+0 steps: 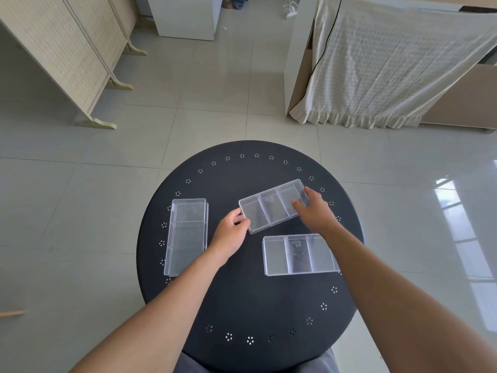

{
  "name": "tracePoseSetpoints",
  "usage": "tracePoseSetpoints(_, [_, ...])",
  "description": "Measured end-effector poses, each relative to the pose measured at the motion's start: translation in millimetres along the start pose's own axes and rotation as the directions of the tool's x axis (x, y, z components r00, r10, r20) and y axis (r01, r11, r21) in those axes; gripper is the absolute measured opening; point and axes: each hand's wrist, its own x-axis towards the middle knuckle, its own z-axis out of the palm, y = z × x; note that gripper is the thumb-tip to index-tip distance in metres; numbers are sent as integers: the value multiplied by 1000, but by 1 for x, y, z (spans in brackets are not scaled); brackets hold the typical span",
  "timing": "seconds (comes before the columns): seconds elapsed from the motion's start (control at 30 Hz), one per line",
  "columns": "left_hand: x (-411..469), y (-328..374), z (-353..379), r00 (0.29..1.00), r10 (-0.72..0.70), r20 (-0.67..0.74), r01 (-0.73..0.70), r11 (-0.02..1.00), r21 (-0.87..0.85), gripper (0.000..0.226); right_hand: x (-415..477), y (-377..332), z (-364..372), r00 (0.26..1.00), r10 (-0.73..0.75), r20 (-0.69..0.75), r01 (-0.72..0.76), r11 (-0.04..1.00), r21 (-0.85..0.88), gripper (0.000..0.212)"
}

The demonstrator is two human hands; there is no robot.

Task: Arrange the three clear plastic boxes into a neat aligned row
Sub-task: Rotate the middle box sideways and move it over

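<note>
Round black table (250,300) carried three clear boxes. Long box (187,236) lay lengthwise near left edge; second box (297,254) squared toward right edge; skewed middle box (271,207) toward far edge, pinched at its near-left corner by left hand (231,232), gripped at its right end by right hand (313,208). Straightening seemingly underway; next probably called for turning it parallel with the others.
</note>
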Motion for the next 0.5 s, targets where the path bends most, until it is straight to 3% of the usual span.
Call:
tracePoseSetpoints(0.13, [-15, 11, -10, 998, 56, -8, -56, 998, 30, 43, -1, -9, 4, 999, -23, -38, 21, 999, -37, 73])
tracePoseSetpoints(0.23, [-18, 5, -27, 977, 167, -130, -151, 980, 130, 41, -5, -24, 11, 989, -123, -82, 115, 989, -93, 72])
tracePoseSetpoints(0.37, [-23, -17, -57, 848, 384, -366, -239, 893, 382, 35, -14, -53, 26, 957, -278, -78, 265, 953, -149, 67])
tracePoseSetpoints(0.43, [-28, -31, -71, 808, 377, -452, -147, 873, 464, 55, -17, -68, 39, 937, -346, -44, 335, 927, -168, 64])
tracePoseSetpoints(0.5, [-37, -43, -82, 821, 269, -504, 25, 864, 503, 95, -22, -84, 55, 919, -394, 5, 390, 907, -162, 62])
